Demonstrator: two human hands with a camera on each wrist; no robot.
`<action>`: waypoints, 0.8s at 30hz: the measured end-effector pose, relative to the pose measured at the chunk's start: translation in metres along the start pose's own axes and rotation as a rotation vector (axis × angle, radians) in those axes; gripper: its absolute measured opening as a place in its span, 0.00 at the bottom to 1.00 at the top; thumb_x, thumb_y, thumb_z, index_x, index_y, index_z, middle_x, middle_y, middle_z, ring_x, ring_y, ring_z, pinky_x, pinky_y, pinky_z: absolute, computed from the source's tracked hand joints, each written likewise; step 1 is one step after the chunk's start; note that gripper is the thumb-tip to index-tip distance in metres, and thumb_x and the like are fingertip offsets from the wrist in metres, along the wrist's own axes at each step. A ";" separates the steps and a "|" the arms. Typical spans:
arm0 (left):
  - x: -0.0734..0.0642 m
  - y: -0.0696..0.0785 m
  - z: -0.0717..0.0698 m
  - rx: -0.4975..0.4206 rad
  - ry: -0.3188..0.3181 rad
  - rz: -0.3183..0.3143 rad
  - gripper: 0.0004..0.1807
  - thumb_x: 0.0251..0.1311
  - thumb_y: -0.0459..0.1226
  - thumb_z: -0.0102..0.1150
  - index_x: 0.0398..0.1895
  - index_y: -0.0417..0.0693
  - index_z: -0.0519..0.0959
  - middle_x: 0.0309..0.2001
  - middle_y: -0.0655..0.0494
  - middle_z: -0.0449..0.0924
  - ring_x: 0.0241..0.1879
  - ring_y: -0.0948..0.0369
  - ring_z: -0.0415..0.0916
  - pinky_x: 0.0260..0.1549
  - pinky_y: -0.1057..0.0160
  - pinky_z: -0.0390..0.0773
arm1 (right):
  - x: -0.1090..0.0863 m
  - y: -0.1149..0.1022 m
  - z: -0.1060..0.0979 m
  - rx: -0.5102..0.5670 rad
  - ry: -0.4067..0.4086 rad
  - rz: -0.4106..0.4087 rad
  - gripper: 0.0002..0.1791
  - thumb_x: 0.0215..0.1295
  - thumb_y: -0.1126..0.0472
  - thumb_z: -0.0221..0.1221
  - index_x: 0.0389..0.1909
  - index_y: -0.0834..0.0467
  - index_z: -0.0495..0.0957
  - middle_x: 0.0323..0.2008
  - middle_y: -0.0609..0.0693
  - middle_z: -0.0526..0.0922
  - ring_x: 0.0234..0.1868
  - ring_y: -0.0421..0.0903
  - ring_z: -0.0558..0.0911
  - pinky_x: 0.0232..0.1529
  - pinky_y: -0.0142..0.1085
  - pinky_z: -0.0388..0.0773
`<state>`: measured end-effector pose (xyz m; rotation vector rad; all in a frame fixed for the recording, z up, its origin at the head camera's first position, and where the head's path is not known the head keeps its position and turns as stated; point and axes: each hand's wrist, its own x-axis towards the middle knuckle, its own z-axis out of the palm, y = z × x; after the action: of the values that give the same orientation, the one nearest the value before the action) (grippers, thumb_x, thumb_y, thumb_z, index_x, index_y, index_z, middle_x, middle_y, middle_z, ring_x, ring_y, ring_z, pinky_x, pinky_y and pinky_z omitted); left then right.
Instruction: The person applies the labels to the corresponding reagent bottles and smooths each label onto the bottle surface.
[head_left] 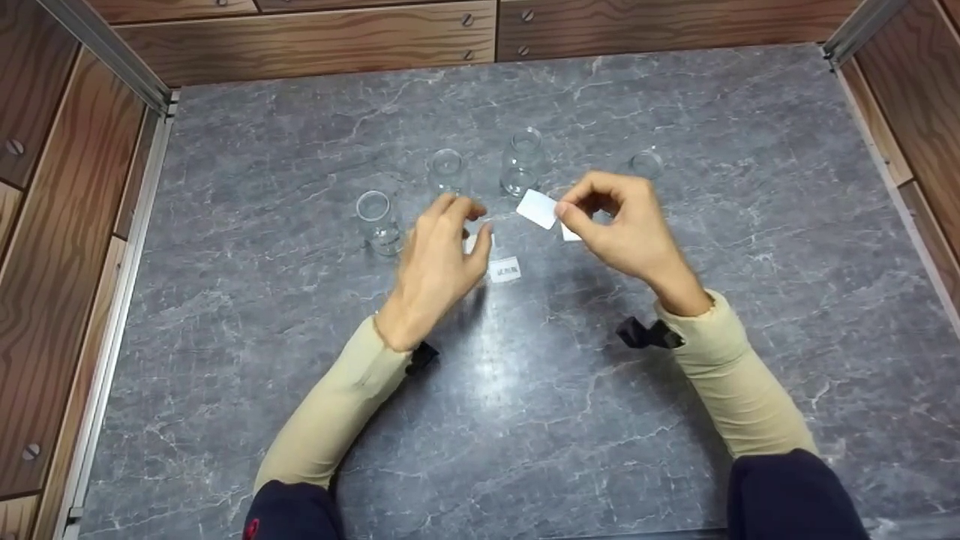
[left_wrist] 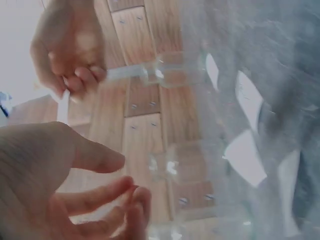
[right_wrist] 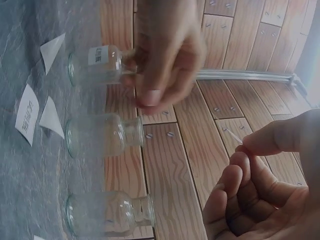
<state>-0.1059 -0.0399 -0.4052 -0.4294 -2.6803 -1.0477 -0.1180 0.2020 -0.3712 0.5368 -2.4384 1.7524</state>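
Note:
Between thumb and fingertips, my right hand (head_left: pixel 622 229) pinches a small white label (head_left: pixel 536 209) above the table, seen almost edge-on in the right wrist view. Nothing is in my left hand (head_left: pixel 441 262); its thumb and loosely bent fingers are apart near the leftmost glass bottle (head_left: pixel 381 229). In the right wrist view that hand overlaps the neck of a bottle that bears a printed label (right_wrist: pixel 98 55). On the table below lies a white label (head_left: pixel 505 270) with printed characters. Another label (head_left: pixel 571 232) is partly covered by my right hand.
More clear glass bottles stand in a row farther back: one left of centre (head_left: pixel 448 169), one at centre (head_left: pixel 523 161), and one behind my right hand (head_left: pixel 646 162). The grey marbled tabletop (head_left: pixel 337 135) is bounded by wood-patterned walls (head_left: pixel 315 45).

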 end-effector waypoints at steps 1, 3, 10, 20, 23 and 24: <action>-0.002 0.004 -0.001 0.001 0.028 0.037 0.10 0.70 0.36 0.66 0.48 0.40 0.86 0.45 0.47 0.86 0.38 0.54 0.85 0.35 0.61 0.86 | 0.000 0.000 0.001 0.019 -0.001 0.005 0.05 0.63 0.76 0.65 0.31 0.65 0.87 0.31 0.55 0.88 0.29 0.43 0.81 0.32 0.31 0.79; -0.005 0.010 -0.003 -0.003 0.089 0.116 0.09 0.69 0.35 0.66 0.48 0.40 0.86 0.44 0.47 0.85 0.40 0.53 0.85 0.37 0.61 0.86 | 0.000 0.001 0.002 0.061 0.002 0.015 0.06 0.63 0.76 0.65 0.30 0.64 0.87 0.31 0.57 0.88 0.29 0.43 0.81 0.32 0.31 0.79; -0.012 0.025 0.000 -0.004 0.252 0.352 0.08 0.66 0.32 0.67 0.47 0.39 0.85 0.47 0.48 0.84 0.43 0.54 0.83 0.42 0.63 0.85 | 0.000 0.003 0.011 0.127 0.014 0.029 0.08 0.64 0.75 0.63 0.30 0.61 0.87 0.30 0.53 0.87 0.28 0.40 0.81 0.32 0.31 0.80; -0.018 0.029 0.009 0.048 0.293 0.439 0.09 0.65 0.36 0.71 0.45 0.41 0.85 0.46 0.49 0.83 0.39 0.55 0.80 0.36 0.63 0.82 | -0.003 0.004 0.020 0.150 0.018 0.028 0.07 0.63 0.75 0.63 0.30 0.64 0.87 0.29 0.52 0.87 0.28 0.40 0.80 0.30 0.30 0.78; -0.019 0.029 0.011 0.057 0.290 0.452 0.09 0.65 0.36 0.72 0.44 0.41 0.86 0.46 0.49 0.83 0.38 0.55 0.79 0.36 0.64 0.82 | -0.004 0.003 0.022 0.150 0.013 0.024 0.07 0.63 0.75 0.63 0.30 0.63 0.87 0.29 0.53 0.87 0.28 0.40 0.80 0.30 0.30 0.77; -0.019 0.028 0.012 0.059 0.287 0.455 0.09 0.65 0.36 0.72 0.44 0.41 0.86 0.46 0.49 0.83 0.38 0.55 0.79 0.36 0.64 0.82 | -0.004 0.003 0.022 0.150 0.009 0.025 0.07 0.64 0.75 0.63 0.30 0.63 0.87 0.30 0.54 0.87 0.28 0.40 0.81 0.30 0.30 0.77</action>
<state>-0.0795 -0.0152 -0.4027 -0.7670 -2.2086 -0.8203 -0.1123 0.1830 -0.3831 0.5130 -2.3300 1.9539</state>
